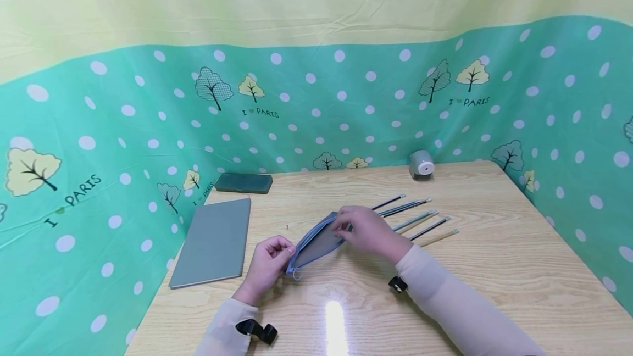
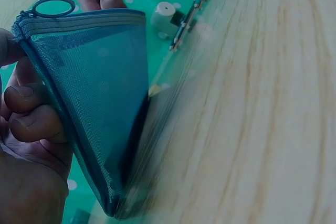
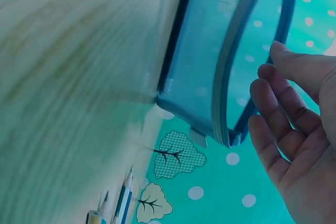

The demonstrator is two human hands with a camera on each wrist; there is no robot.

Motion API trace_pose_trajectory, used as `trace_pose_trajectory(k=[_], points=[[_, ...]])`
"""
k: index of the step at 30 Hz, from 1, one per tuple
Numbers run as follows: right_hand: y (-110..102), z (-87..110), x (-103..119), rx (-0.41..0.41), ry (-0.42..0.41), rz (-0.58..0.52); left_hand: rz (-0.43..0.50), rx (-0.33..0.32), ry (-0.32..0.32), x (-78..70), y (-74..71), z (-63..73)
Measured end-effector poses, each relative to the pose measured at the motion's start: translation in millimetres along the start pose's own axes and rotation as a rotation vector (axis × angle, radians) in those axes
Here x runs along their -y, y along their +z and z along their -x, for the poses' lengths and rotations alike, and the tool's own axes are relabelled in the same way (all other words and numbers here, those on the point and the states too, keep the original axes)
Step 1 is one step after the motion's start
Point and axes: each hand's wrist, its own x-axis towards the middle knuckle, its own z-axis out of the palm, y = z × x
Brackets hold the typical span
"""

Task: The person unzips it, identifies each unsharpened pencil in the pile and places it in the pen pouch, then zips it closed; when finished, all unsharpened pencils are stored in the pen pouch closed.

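A blue mesh zipper pouch (image 1: pixel 316 247) is held up slanting above the table, its zipped side parted into a long gap. My left hand (image 1: pixel 269 261) pinches its near left corner, beside the zipper pull ring (image 2: pixel 54 7). At the far right end my right hand (image 1: pixel 368 229) pinches the pouch's upper edge between thumb and index finger, the other fingers loosely bent. Through the mesh (image 2: pixel 100 87) no contents show. Several pencils (image 1: pixel 430 229) lie side by side on the table just beyond the right hand, their lower ends partly hidden by it.
A grey notebook (image 1: pixel 212 243) lies at the left of the wooden table (image 1: pixel 519 268). Behind it is a dark green case (image 1: pixel 244 183). A small grey-and-white device (image 1: pixel 421 165) stands at the back right. A patterned curtain (image 1: pixel 296 87) surrounds the table's back and sides.
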Motion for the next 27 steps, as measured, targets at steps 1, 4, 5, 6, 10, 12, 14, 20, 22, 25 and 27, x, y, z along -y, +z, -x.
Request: trace_pose_trajectory(k=[1, 4, 5, 6, 10, 12, 14, 20, 22, 25, 27], points=[[-2, 0.1, 0, 0.000, 0.010, -0.024, -0.001, -0.001, 0.001, 0.2, -0.1, 0.1], [-8, 1.1, -3, -0.019, 0.019, -0.074, -0.005, -0.006, 0.002, 1.0, -0.5, 0.2], [-10, 1.7, -4, -0.028, 0.019, -0.084, -0.004, -0.008, 0.001, 1.2, -0.5, 0.1], [-12, 2.6, -5, -0.034, 0.016, -0.093, -0.004, -0.011, 0.000, 1.3, -0.5, 0.0], [-21, 8.1, -8, -0.051, 0.019, -0.109, 0.003, -0.027, -0.008, 0.4, -0.2, -0.2], [-27, 12.0, -9, -0.054, 0.029, -0.125, 0.006, -0.031, -0.012, -0.6, 0.0, -0.3], [-33, 16.5, -9, -0.061, 0.044, -0.128, 0.008, -0.031, -0.014, -1.6, 0.3, -0.3], [-51, 30.4, -15, -0.096, 0.069, -0.120, 0.008, -0.030, -0.016, -2.8, 0.3, -0.3], [-57, 35.5, -17, -0.105, 0.086, -0.124, 0.008, -0.030, -0.018, -2.3, 0.1, -0.4], [-68, 43.3, -23, -0.123, 0.113, -0.126, 0.007, -0.030, -0.021, -1.3, -0.3, -0.5], [-76, 48.2, -27, -0.145, 0.128, -0.123, 0.006, -0.032, -0.024, -0.6, -0.6, -0.7]])
